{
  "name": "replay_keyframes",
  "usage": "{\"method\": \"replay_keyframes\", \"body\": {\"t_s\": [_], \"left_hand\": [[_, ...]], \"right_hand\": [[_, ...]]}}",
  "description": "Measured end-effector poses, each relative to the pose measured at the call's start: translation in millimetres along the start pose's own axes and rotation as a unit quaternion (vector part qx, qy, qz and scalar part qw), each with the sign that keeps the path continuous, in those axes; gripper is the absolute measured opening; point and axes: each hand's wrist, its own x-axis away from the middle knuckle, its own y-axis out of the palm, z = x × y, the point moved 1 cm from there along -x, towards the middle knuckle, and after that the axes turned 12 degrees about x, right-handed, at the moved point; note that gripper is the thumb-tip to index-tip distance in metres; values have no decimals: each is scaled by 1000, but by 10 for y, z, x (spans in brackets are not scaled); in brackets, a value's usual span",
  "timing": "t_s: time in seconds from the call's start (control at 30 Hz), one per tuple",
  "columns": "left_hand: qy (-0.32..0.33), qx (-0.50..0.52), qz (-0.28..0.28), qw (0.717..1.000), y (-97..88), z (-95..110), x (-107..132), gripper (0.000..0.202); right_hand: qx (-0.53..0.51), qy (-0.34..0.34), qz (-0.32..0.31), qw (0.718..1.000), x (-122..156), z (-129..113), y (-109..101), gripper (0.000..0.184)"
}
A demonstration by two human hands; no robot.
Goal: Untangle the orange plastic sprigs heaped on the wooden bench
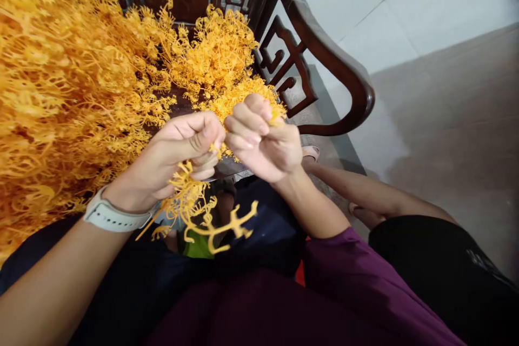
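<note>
Hanging from the closed left hand (188, 143), its nearer holder, a yellow sprig (193, 193) trails long-ways downward off the wooden chair (325, 47)'s front edge, beside the curled right hand (263, 138), whose contents I cannot confirm.

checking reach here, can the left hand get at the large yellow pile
Probably yes: the left hand is beside the large yellow pile, with nothing visible blocking the way, though it is holding a yellow sprig.
</note>
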Motion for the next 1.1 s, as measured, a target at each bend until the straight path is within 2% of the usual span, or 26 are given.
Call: {"method": "replay_keyframes", "body": {"t_s": [0.07, 0.13, 0.23, 0.33, 0.43, 0.5, 0.6, 0.63, 0.7, 0.77, 0.83, 0.9, 1.0, 1.1], "left_hand": [[17, -27, 41, 999, -27, -33, -27, 41], [44, -65, 102, 992, -87, -74, -76, 37], [61, -99, 171, 978, -200, -142, -154, 31], [60, -73, 215, 972, -250, -190, -194, 29], [59, -31, 233, 970, -219, -206, -198, 23], [65, -22, 222, 973, -185, -202, -202, 24], [72, -72, 185, 977, -147, -180, -230, 51], [78, -105, 170, 977, -139, -170, -245, 60], [92, -173, 140, 971, -128, -153, -277, 74], [101, -210, 118, 965, -119, -144, -307, 81], [99, -215, 110, 965, -113, -142, -327, 79], [97, -210, 117, 966, -113, -136, -336, 73], [100, -218, 141, 961, -121, -112, -332, 63], [110, -249, 150, 950, -129, -84, -311, 47]], "right_hand": [[63, -17, 76, 995, -120, -115, -213, 39], [144, -29, 145, 978, -283, -195, -518, 26], [281, -83, 236, 926, -519, -210, -1034, 22], [382, -88, 249, 886, -659, -138, -1420, 19], [431, -67, 219, 873, -677, -100, -1563, 14], [444, -89, 222, 863, -617, -126, -1506, 13], [418, -131, 210, 874, -426, -194, -1214, 18], [406, -134, 179, 886, -345, -210, -1080, 21], [396, -131, 77, 905, -184, -219, -803, 28], [386, -138, -15, 912, -58, -202, -580, 23], [378, -154, -58, 911, 1, -171, -451, 15], [341, -163, -54, 924, -6, -144, -408, 14], [241, -151, -17, 959, -75, -125, -409, 18], [189, -139, 7, 972, -126, -98, -397, 27]]}}
